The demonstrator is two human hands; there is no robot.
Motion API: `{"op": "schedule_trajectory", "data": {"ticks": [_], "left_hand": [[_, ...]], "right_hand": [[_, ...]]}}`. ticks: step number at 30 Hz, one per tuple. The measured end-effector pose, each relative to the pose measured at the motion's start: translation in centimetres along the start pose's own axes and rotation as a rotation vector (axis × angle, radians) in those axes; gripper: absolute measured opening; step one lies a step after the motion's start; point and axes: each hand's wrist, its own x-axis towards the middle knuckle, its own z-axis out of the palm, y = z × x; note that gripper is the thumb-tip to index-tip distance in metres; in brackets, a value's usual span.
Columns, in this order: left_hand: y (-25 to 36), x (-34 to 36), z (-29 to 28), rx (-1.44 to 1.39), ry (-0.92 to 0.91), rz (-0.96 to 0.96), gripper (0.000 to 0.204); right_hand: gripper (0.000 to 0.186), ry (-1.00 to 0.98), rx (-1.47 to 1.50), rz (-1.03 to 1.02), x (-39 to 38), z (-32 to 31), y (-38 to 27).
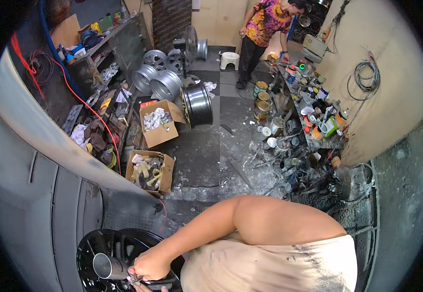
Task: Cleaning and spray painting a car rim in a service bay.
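My right arm reaches across to the lower left, and my right hand is closed on a spray gun. A grey cylindrical cup sits beside that hand and looks to be part of the gun. Close under the hand, part of my left hand shows at the lower edge, by the gun; most of it is cut off, so its grip is unclear. Beneath both lies a glossy black wheel rim, partly covered by the cup and my hands.
Two cardboard boxes of crumpled scraps stand ahead, near a dark rim and several silver rims. Paint cans and cluttered bottles line the right. A co-worker stands at the far bench. A red hose runs down the left.
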Motion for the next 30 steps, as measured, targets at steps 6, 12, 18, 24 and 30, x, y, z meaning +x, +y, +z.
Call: {"op": "schedule_trajectory", "data": {"ticks": [6,12,18,24,30], "left_hand": [[-1.6,-2.3,-0.1,0.113,0.013,-0.048,0.086],[-5.6,-5.2,0.9,0.154,0.042,-0.095,0.079],[-7.6,-6.3,-3.3,0.222,-0.222,-0.363,0.085],[-14.1,-11.4,1.4,0.297,0.445,-0.363,0.084],[-6.0,-11.6,8.5,0.507,0.433,-0.721,0.063]], "right_hand": [[0.03,-0.042,0.026,-0.031,-0.1,1.1,-0.7],[0.038,-0.112,0.029,0.003,0.4,2.3,-0.1],[0.024,-0.072,0.102,0.006,-2.0,-1.2,-1.3],[0.028,0.081,0.092,-0.056,-1.9,-3.3,3.6],[0.023,0.243,0.027,0.091,-4.8,-7.6,5.4]]}}
